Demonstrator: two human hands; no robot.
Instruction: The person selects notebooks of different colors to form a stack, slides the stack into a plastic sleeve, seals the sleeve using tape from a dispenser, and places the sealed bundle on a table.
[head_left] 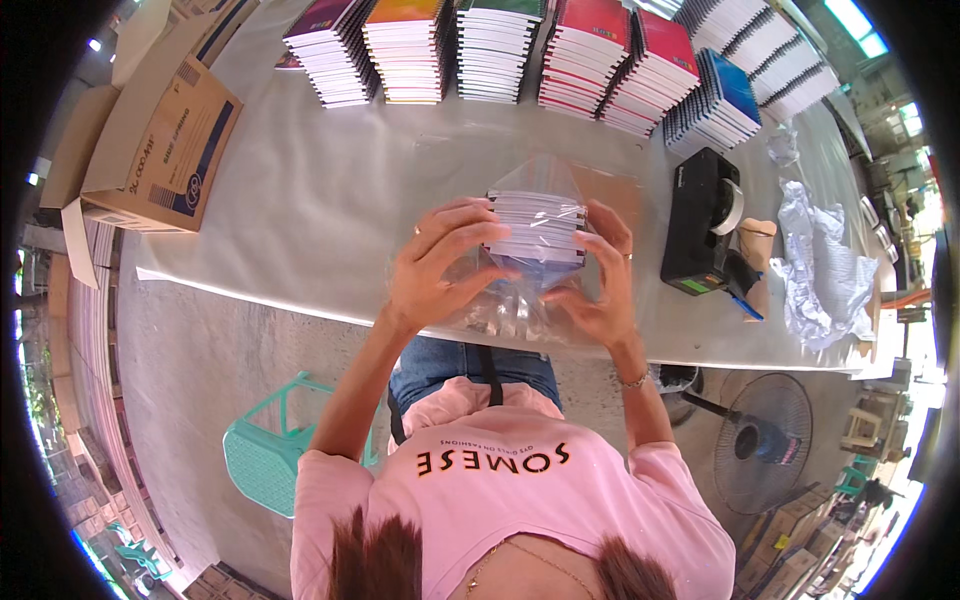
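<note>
A small stack of spiral-bound notebooks [535,225] stands inside a clear plastic bag [515,318] near the front edge of the table, page edges showing. My left hand [445,260] grips its left side, fingers over the bag and thumb low in front. On the opposite side, my right hand [600,275] presses its curved fingers against the stack through the plastic. Loose, wrinkled film hangs from the bag toward me, and a pointed flap of it rises at the far side. A flat brown piece of cardboard [612,192] lies partly behind my right hand.
Tall stacks of coloured notebooks [408,55] line the far side of the table [330,200]. At right are a black tape dispenser [695,225] and crumpled white wrapping [820,265]. An open cardboard box [165,150] sits left. A green stool [270,455] and a fan [762,440] stand below.
</note>
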